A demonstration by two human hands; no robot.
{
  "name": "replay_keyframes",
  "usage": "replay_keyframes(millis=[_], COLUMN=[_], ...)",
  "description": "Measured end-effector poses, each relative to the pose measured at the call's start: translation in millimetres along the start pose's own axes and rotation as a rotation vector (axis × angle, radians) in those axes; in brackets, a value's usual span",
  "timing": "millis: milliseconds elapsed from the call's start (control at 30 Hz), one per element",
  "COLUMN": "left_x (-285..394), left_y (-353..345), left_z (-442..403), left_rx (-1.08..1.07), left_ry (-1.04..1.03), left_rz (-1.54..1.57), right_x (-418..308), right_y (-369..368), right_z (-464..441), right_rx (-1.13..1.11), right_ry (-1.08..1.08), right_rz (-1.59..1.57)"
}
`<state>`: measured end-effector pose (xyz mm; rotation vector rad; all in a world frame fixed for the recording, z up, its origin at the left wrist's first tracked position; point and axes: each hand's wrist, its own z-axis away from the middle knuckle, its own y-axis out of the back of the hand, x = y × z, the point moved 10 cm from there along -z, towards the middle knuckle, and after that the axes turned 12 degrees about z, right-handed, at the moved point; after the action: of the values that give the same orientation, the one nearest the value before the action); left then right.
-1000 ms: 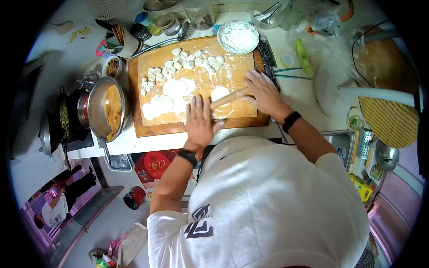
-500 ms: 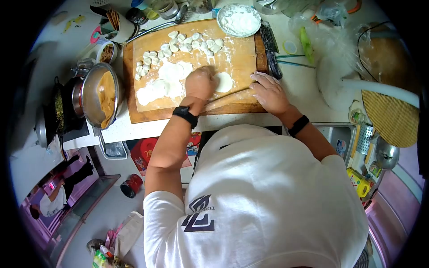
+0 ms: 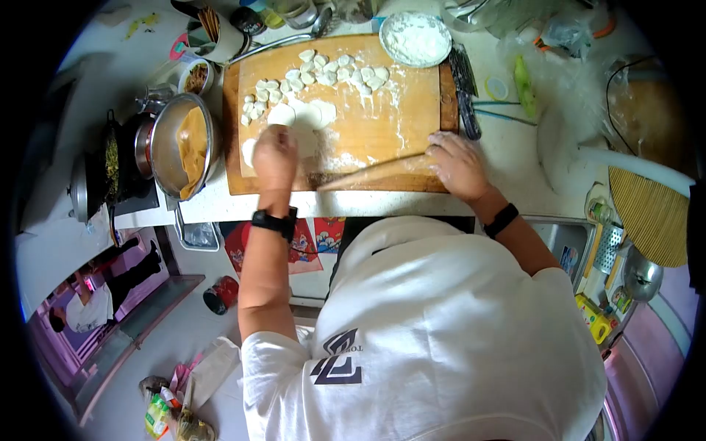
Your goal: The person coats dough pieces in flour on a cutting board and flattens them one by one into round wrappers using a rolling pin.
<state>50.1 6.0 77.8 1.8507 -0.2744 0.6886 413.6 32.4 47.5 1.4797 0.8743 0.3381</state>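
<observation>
My left hand [image 3: 276,156] is over the left part of the floured wooden board [image 3: 412,110], above flat white dough rounds [image 3: 318,114]. Its fingers are drawn together and slightly blurred; what they hold, if anything, cannot be made out. On the board's right side, my right hand [image 3: 457,163] has its fingers wrapped over the end of a wooden rolling pin [image 3: 379,171]. The pin slants along the front edge, its other end near my left wrist. Several small dough pieces [image 3: 329,76] lie in a curved band toward the back of the board.
Behind the board stands a bowl of flour [image 3: 415,40]. A steel bowl [image 3: 209,158] and a pan [image 3: 112,158] are at the left. A dark-handled knife [image 3: 468,110] and thin sticks [image 3: 504,116] lie right. Another person [image 3: 92,309] is at the far left.
My left hand has left the rolling pin, closed, and moved left over the flat rounds. The single round at the board's right is gone from its place. My right hand stays on the pin, now near the front edge.
</observation>
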Motion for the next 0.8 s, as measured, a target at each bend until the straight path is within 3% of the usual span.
replay_keyframes(millis=[233,433,500,633,800], left_x=[133,156,140,137,131], left_y=[-88,-126,-143,-137,-156], left_z=[19,-1,-2,6,10], left_rx=[-0.165,-0.158,-0.319,-0.263,-0.443], left_ry=[-0.429,-0.499,-0.432,-0.452,-0.370], left_rz=[0.206,-0.046,-0.125,-0.106,-0.160], right_x=[-19,-21,-19,-16,-18], right_y=[-10,-10,-11,-15,-9], right_z=[-5,0,1,1,-1], right_rx=[-0.059,-0.042,-0.078,-0.033,-0.016], right_ry=[0.038,0.042,0.029,0.067,0.053], right_rz=[-0.013,-0.002,-0.002,-0.045,-0.063])
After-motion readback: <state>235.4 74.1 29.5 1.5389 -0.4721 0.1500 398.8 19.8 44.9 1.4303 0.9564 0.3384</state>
